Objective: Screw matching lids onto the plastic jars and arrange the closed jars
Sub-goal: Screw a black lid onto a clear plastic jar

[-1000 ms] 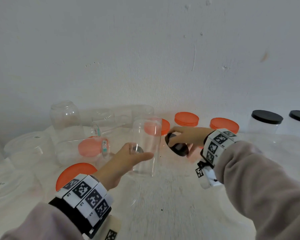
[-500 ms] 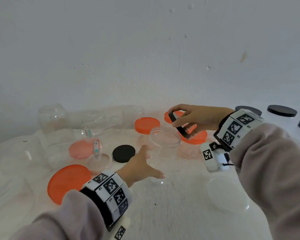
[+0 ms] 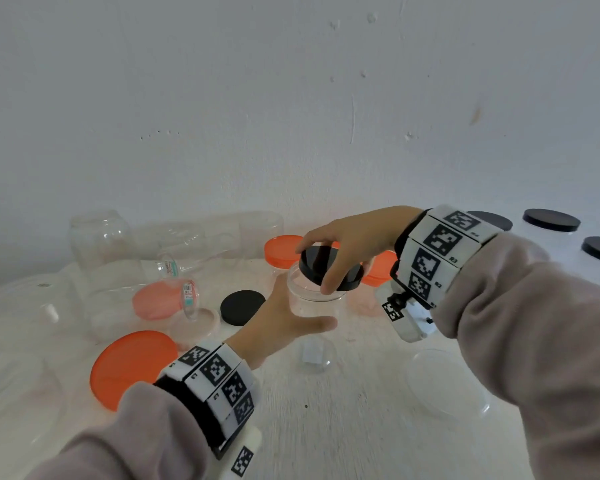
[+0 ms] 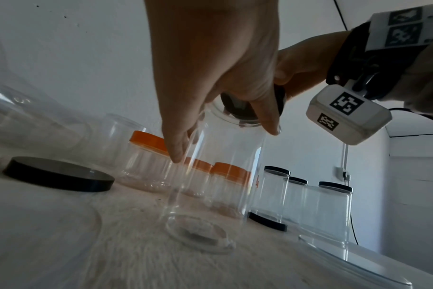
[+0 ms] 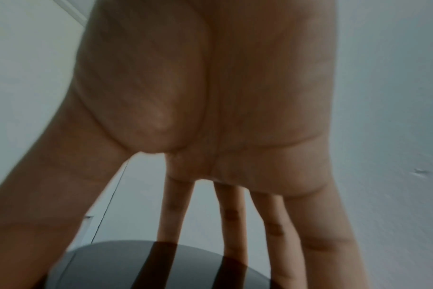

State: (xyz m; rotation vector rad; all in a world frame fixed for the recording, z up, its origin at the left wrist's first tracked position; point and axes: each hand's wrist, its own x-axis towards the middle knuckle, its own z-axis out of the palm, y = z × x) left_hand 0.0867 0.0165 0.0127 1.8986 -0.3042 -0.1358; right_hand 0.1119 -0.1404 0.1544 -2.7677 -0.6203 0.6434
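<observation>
Left hand (image 3: 284, 320) wrapped round the clear jar (image 3: 314, 306) on the desk (image 3: 343, 427), right hand (image 3: 354, 240) pinching a black lid (image 3: 317, 266), tilted over its mouth.

A black lid (image 3: 329, 268) tops a clear jar (image 3: 314, 299); an orange lid (image 3: 132, 367) lies at eight o'clock; black-and-white checked wristbands (image 3: 440, 252) wrap grey sleeves (image 3: 534, 341).

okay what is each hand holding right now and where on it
The right hand grips the black lid by its rim, tilted over the clear jar. The left hand grips that jar around its upper wall.
</observation>
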